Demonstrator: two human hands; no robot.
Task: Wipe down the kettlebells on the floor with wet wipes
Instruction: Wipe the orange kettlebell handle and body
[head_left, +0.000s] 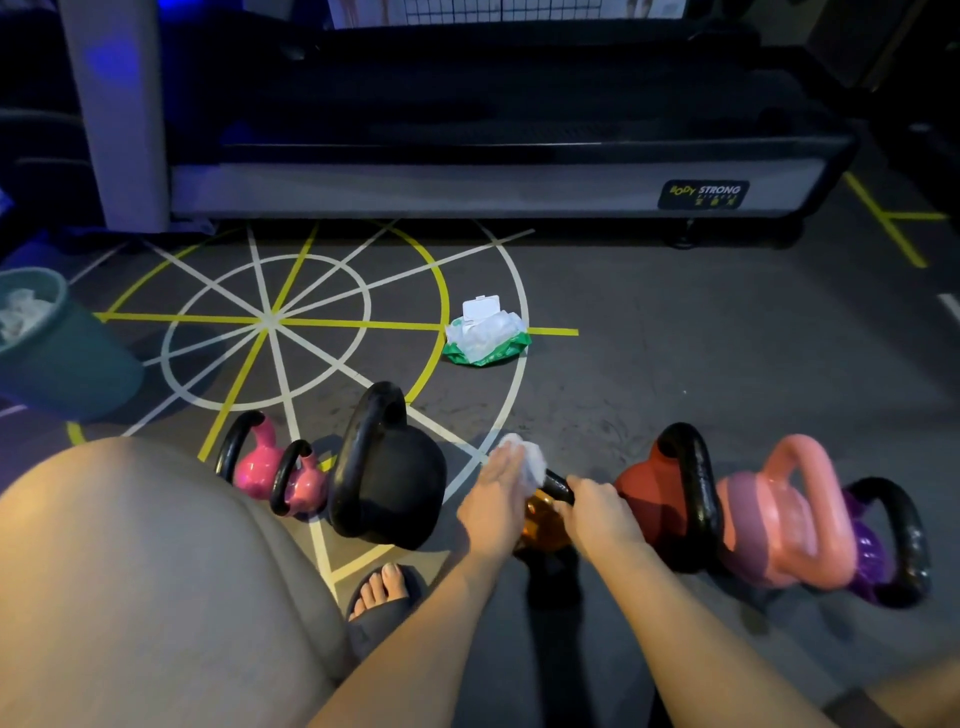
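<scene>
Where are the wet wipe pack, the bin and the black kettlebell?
wet wipe pack (488, 338), head view, on its clear top face.
bin (78, 364), head view, on its teal side wall.
black kettlebell (405, 483), head view, on its round body.
</scene>
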